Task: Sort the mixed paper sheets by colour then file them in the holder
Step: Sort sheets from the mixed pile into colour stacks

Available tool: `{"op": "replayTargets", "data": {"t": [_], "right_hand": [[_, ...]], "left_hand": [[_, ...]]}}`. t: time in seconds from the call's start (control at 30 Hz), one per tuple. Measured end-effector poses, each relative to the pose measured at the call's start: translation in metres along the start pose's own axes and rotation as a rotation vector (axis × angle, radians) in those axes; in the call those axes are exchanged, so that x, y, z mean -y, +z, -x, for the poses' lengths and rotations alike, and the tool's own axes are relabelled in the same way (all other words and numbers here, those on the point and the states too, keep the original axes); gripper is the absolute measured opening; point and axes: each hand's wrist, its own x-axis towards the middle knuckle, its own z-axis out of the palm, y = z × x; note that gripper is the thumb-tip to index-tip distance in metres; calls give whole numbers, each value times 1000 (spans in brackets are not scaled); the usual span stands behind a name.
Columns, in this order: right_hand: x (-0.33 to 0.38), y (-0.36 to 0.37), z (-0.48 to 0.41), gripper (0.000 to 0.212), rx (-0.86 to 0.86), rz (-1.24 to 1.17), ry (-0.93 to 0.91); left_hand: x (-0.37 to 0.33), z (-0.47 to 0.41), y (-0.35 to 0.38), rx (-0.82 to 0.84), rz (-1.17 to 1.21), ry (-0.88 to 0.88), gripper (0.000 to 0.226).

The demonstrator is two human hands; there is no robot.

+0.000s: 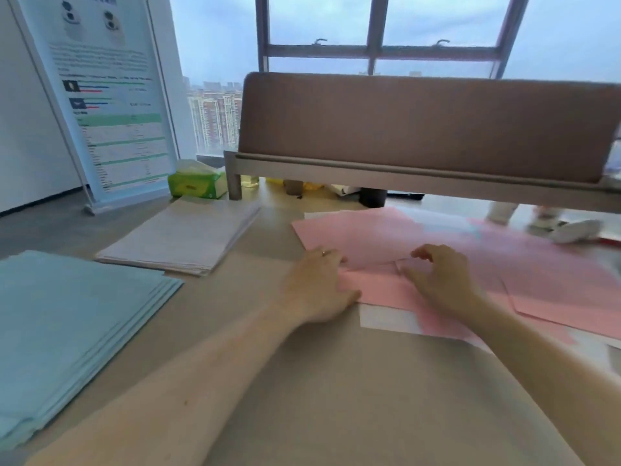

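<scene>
Left grip [319,284] has its fingers curled onto the near-left edge of the top pink sheet [363,240] and looks to be pinching it. That edge sits slightly raised, with a shadow under it. Right grip [440,277] is on the same near edge, just right of the left grip, with bent fingers and the thumb down on the paper. Cannot tell whether it pinches or only rests.

Key relation: the pink sheets [554,284] lie under both grips and fan out beyond and far to the right of the right grip. The long axis of the spread runs left to right across the worktop [336,398]. The right grip is nearer the bulk of the spread; the left grip sits at its left end.

A white sheet [386,319] pokes out from under the pink on the near side, between the two grips and slightly toward the person. So the pile is not all one colour yet, by my judgement.

The sorted piles are all on the left grip's side. The white stack [181,237] is beyond and left of it, apart. The blue stack [67,331] is well to its left and nearer the person.

Any pulled sheet likely travels leftward, so the left grip is better placed for drop-off. No holder is identifiable in view.
</scene>
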Motion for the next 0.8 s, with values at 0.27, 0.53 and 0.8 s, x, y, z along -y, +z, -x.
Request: {"op": "replayTargets", "data": {"t": [0.27,0.53,0.8], "right_hand": [[-51,-8,18,62,0,105,37],[-52,-6,18,52,-80,59,5],[-54,-33,26,25,-380,-156,-76]], "left_hand": [[2,-42,25,-23,68,-95,82],[4,-42,22,-120,-111,51,47],[-25,-36,34,-255,-72,343,25]]}}
